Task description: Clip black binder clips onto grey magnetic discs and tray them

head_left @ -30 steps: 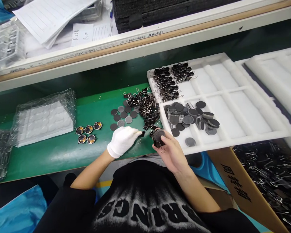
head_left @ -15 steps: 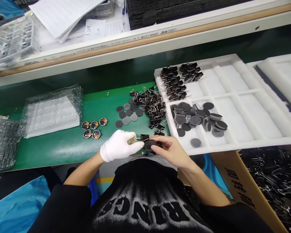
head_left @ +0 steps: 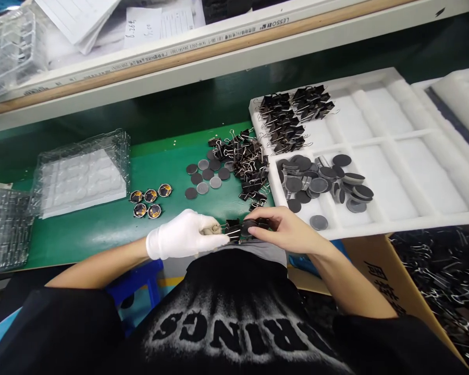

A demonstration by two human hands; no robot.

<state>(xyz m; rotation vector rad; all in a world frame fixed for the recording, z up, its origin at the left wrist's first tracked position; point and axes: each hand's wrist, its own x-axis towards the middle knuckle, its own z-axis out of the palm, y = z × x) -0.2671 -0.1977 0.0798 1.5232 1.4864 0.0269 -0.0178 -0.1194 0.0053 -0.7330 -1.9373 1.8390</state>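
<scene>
My left hand [head_left: 193, 233], in a white glove, pinches the wire handles of a black binder clip [head_left: 232, 229] at the table's front edge. My bare right hand [head_left: 283, 227] grips a dark round disc [head_left: 249, 226] with thumb and fingers, right beside that clip. More black clip parts show under my right fingers, partly hidden. Whether the disc touches the clip I cannot tell. Beyond my hands lie a heap of binder clips [head_left: 250, 164] and several loose grey and black discs [head_left: 208, 174] on the green tabletop.
A white foam tray [head_left: 379, 224] at the right holds discs [head_left: 318, 185] and rows of clips [head_left: 283, 122]. Several round picture pieces [head_left: 150, 196] lie at left, near clear plastic trays [head_left: 82, 177]. A shelf edge [head_left: 219, 54] crosses behind; a carton of clips [head_left: 445, 281] stands lower right.
Both hands stay together at the table edge; the left wrist and forearm have swung outward. The clip and disc have turned slightly in my fingers. The camera view has shifted a little.
</scene>
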